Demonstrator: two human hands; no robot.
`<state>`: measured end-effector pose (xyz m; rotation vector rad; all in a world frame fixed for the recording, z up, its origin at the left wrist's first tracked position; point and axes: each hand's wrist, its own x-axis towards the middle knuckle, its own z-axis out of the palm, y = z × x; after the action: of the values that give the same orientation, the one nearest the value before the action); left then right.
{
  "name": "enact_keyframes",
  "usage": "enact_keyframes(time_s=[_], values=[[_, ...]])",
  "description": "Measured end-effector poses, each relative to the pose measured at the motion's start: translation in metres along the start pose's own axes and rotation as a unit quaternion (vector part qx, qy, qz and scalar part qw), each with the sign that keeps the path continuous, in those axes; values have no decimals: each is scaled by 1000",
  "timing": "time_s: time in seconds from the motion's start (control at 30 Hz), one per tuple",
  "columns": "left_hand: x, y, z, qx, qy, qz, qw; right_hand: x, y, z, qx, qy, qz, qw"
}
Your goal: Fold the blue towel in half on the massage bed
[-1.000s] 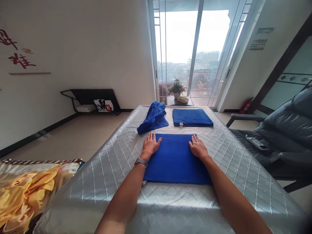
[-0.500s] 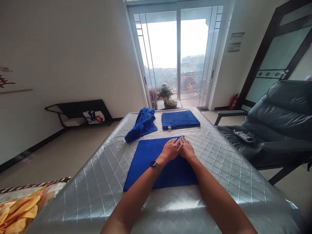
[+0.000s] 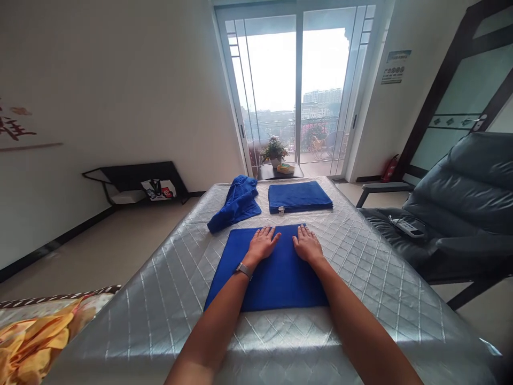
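Note:
A blue towel (image 3: pixel 280 283) lies spread flat and smooth in front of me on the silver quilted table cover (image 3: pixel 168 299). My left hand (image 3: pixel 262 243) rests palm down on its far half, fingers outstretched, a watch band on the wrist. Flat near the far right corner is my right hand (image 3: pixel 308 244), its fingers also extended. A gap of bare blue cloth separates the two thumbs. Beyond the towel sits a folded stack of blue towels (image 3: pixel 300 195) with a white tag at its near edge. To the left of that stack lies a crumpled blue towel (image 3: pixel 236 203).
A dark padded armchair (image 3: pixel 473 198) stands close on the right, with a white device (image 3: pixel 409 229) on its seat. Past the table's far end is a small stand with a potted plant (image 3: pixel 274 151). Yellow cloth (image 3: pixel 36 337) lies at the lower left.
My left hand has slid left across the towel, away from the right hand it was touching. The right hand stays in nearly the same place. The view has shifted slightly.

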<state>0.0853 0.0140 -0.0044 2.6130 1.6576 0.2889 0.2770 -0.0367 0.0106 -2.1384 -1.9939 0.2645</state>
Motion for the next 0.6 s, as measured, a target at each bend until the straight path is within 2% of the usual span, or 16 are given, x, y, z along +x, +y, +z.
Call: enact_keyframes(time_s=[0.13, 0.23, 0.4, 0.6], values=[[-20, -57, -12, 20, -18, -81, 996, 1, 1, 0, -9, -10, 2, 1000], [-30, -84, -14, 35, -5, -119, 992, 2, 1, 0, -22, -18, 4, 1000], [-31, -88, -12, 32, 8, -136, 990, 5, -1, -6, -52, -35, 11, 998], [-30, -84, -11, 22, 17, -137, 990, 16, 4, -6, -69, 2, -8, 998]])
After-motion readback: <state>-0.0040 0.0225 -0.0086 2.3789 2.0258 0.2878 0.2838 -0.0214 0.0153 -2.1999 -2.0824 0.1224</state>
